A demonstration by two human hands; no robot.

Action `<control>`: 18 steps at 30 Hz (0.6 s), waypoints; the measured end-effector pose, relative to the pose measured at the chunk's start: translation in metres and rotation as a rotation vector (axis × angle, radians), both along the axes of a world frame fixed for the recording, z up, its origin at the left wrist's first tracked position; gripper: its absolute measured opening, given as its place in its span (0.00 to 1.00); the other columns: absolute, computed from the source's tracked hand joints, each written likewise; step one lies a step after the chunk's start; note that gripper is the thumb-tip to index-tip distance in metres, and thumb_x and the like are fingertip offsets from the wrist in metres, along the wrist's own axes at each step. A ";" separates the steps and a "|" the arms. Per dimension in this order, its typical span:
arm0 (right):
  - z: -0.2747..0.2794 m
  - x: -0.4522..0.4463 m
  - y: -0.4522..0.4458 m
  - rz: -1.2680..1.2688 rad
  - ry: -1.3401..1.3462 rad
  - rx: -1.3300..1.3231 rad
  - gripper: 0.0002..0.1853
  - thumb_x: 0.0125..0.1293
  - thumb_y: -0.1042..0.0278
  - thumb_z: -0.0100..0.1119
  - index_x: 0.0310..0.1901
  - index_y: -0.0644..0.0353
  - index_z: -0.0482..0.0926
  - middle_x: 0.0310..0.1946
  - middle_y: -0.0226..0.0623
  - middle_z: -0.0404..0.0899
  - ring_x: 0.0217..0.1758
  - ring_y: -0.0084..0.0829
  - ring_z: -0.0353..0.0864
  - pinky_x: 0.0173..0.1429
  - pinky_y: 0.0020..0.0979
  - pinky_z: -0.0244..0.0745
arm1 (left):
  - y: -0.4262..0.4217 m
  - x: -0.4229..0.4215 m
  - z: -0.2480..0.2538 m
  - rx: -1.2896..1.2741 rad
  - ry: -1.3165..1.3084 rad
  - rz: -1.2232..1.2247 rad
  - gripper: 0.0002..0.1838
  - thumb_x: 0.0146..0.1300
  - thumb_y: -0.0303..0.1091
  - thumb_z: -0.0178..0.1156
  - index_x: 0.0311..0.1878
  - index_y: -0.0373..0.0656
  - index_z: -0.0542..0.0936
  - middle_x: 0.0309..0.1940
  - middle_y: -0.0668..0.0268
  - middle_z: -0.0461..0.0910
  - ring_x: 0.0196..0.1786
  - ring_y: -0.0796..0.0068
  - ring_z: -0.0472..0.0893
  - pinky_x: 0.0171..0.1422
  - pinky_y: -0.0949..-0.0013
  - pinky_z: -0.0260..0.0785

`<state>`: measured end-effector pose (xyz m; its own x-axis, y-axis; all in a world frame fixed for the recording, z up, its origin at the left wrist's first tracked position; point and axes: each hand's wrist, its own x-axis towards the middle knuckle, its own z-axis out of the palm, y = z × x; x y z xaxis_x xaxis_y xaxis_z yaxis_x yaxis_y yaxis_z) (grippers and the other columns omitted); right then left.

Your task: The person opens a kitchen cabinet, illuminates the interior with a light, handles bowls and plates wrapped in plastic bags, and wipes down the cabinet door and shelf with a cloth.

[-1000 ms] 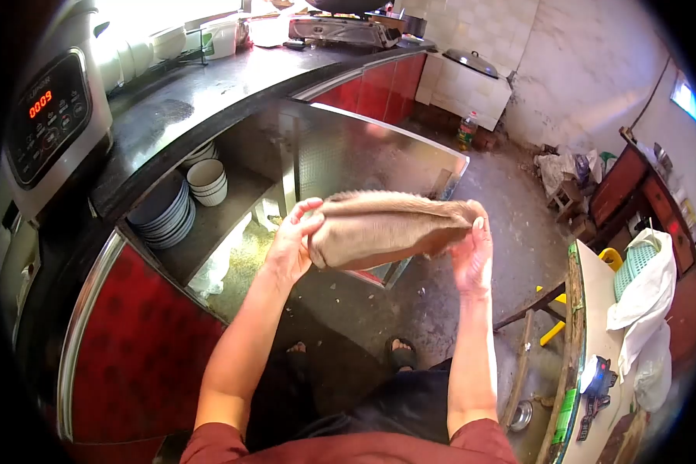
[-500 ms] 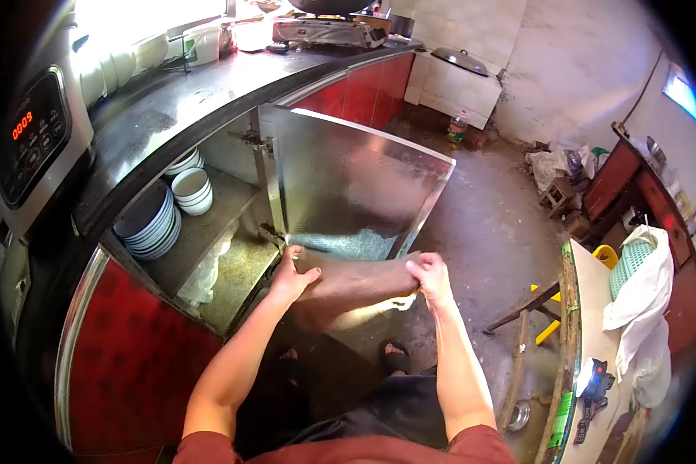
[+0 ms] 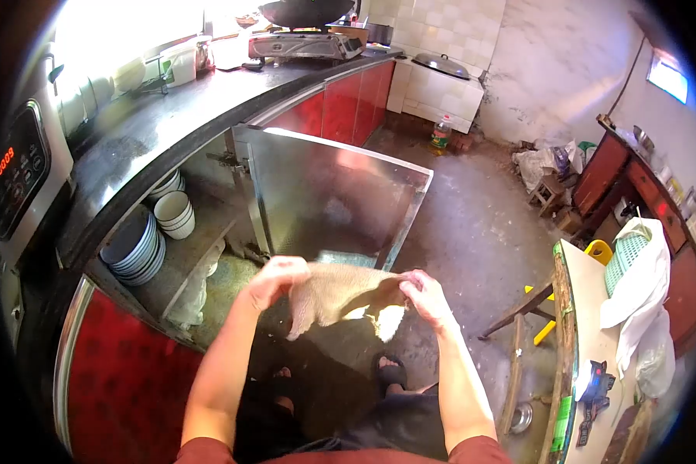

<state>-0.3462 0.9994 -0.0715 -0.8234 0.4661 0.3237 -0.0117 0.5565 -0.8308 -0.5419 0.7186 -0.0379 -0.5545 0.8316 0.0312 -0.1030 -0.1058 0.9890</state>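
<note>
A beige-brown cloth hangs stretched between my two hands, its lower edge uneven and partly sunlit. My left hand is closed on its left top corner. At the opposite corner, my right hand pinches the cloth between thumb and fingers. Just beyond it stands the open cabinet door, a glossy panel in a metal frame. Inside the cabinet, to the left, are stacked plates and bowls, with a crumpled plastic bag on the lower level.
A dark countertop runs along the left, with a gas stove carrying a wok and an appliance with a lit display. On the right, a table holds a headlamp and white bags. An oil bottle stands on the floor.
The cloth has gone from a blurred, swinging sheet to hanging down more steadily. My left hand has risen slightly and turned its back upward. The camera view has shifted a little.
</note>
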 end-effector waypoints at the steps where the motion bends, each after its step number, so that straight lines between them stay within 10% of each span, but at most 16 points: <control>1: 0.014 0.004 -0.002 0.051 -0.012 -0.214 0.09 0.59 0.63 0.59 0.31 0.61 0.75 0.27 0.30 0.75 0.31 0.26 0.74 0.40 0.28 0.71 | 0.006 0.011 0.012 0.278 -0.388 0.100 0.15 0.64 0.45 0.54 0.33 0.41 0.79 0.31 0.65 0.80 0.37 0.70 0.80 0.44 0.66 0.73; 2: 0.021 0.006 -0.003 0.102 -0.024 -0.432 0.09 0.61 0.63 0.59 0.30 0.60 0.75 0.25 0.27 0.74 0.30 0.22 0.72 0.38 0.26 0.69 | 0.017 0.010 0.011 0.336 -0.696 0.128 0.19 0.68 0.48 0.50 0.38 0.41 0.79 0.35 0.61 0.82 0.43 0.63 0.81 0.51 0.63 0.74; 7: 0.024 -0.011 -0.028 -0.061 0.032 -0.458 0.08 0.60 0.66 0.62 0.29 0.59 0.75 0.25 0.24 0.74 0.31 0.17 0.70 0.36 0.25 0.68 | 0.078 0.081 0.026 -0.310 1.332 0.205 0.10 0.53 0.41 0.59 0.33 0.46 0.80 0.31 0.58 0.80 0.42 0.60 0.80 0.44 0.60 0.72; 10: 0.046 -0.013 -0.058 -0.298 -0.057 -0.125 0.11 0.60 0.65 0.62 0.36 0.65 0.77 0.32 0.36 0.82 0.39 0.22 0.78 0.47 0.27 0.74 | 0.100 0.112 0.022 -0.450 1.543 0.336 0.07 0.50 0.38 0.60 0.25 0.46 0.78 0.26 0.58 0.78 0.39 0.59 0.80 0.41 0.60 0.72; 13: 0.057 -0.014 -0.083 0.178 0.102 0.213 0.17 0.59 0.59 0.66 0.46 0.59 0.78 0.41 0.39 0.82 0.44 0.36 0.83 0.50 0.33 0.77 | 0.106 0.092 -0.028 0.010 0.954 0.506 0.08 0.55 0.38 0.58 0.35 0.44 0.79 0.29 0.61 0.79 0.40 0.62 0.80 0.42 0.63 0.73; 16: 0.060 -0.036 -0.071 -0.011 0.315 0.005 0.12 0.65 0.67 0.60 0.48 0.60 0.77 0.39 0.37 0.82 0.42 0.30 0.82 0.49 0.29 0.76 | 0.102 0.078 -0.035 -0.109 0.583 0.269 0.10 0.56 0.39 0.59 0.37 0.45 0.81 0.33 0.65 0.81 0.41 0.66 0.81 0.41 0.63 0.74; 18: 0.074 -0.043 -0.049 -0.346 0.380 -0.349 0.11 0.70 0.64 0.53 0.48 0.60 0.77 0.40 0.32 0.80 0.44 0.32 0.79 0.52 0.28 0.74 | 0.109 0.072 -0.001 -0.314 0.847 0.308 0.10 0.57 0.40 0.59 0.35 0.45 0.83 0.29 0.67 0.80 0.35 0.68 0.80 0.36 0.64 0.73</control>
